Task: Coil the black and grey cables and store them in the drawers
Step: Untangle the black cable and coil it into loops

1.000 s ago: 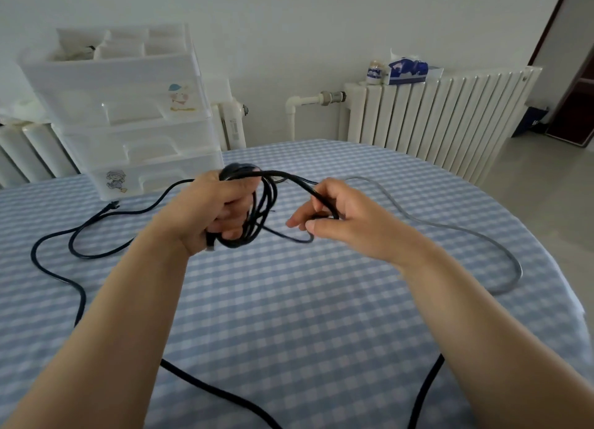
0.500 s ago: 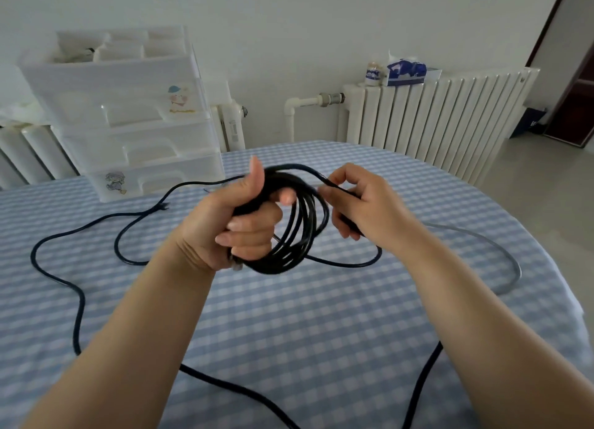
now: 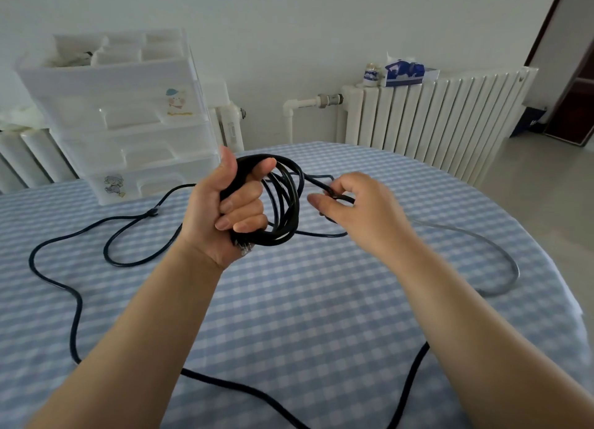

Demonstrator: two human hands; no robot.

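1. Table (image 3: 321, 316): carries the uncoiled black cable (image 3: 77, 303) and the grey cable (image 3: 501, 255).
2. Drawers (image 3: 128, 120): closed, at the table's rear left.
3. Left hand (image 3: 225, 210): fingers curled round the finished loops, keeping them gathered.
4. Right hand (image 3: 350, 207): pinches the free strand, apparently feeding another turn.

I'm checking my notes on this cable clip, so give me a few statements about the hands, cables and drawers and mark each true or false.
1. The left hand grips a coil of black cable. True.
2. The right hand is empty. False: its fingers pinch a strand of the black cable.
3. The grey cable lies loose on the checked tablecloth. True.
4. The drawer unit has its drawers pulled out. False: all look closed.
5. All the black cable is coiled. False: long loops lie on the cloth.
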